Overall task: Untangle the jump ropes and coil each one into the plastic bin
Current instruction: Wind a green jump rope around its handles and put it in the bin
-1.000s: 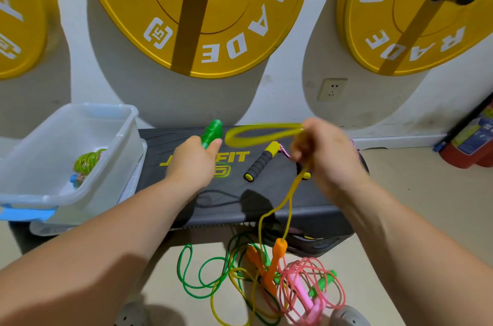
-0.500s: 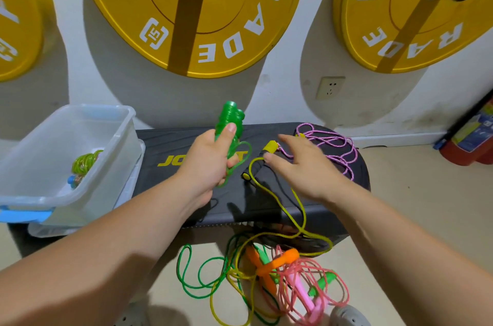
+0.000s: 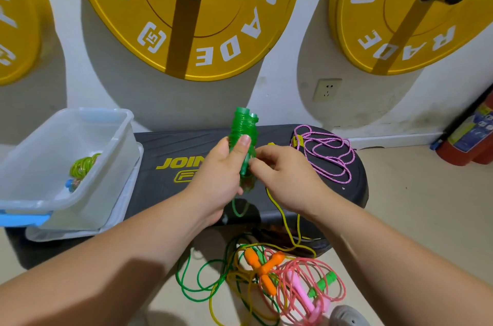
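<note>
My left hand [image 3: 220, 173] grips a green jump rope [image 3: 243, 129] whose cord is wound tightly round its upright handles, above the black step platform [image 3: 170, 148]. My right hand [image 3: 285, 179] pinches the green cord at the bundle's lower end. A short green loop hangs below my hands. A yellow rope [image 3: 282, 216] trails from under my right hand down to the floor tangle [image 3: 269, 280] of green, yellow, orange and pink ropes. The clear plastic bin [image 3: 112, 122] stands at the left with a coiled yellow-green rope [image 3: 82, 167] inside.
A pink-purple braided rope [image 3: 330, 154] lies loose on the platform's right end. Yellow weight plates [image 3: 186, 10] hang on the wall behind. A red fire extinguisher [image 3: 469, 138] stands at the right by the wall. The bin's lid [image 3: 80, 232] lies under the bin.
My right hand let go of the yellow rope, which dropped onto the platform, and came left to the green bundle. My left hand raised the green rope and turned it upright.
</note>
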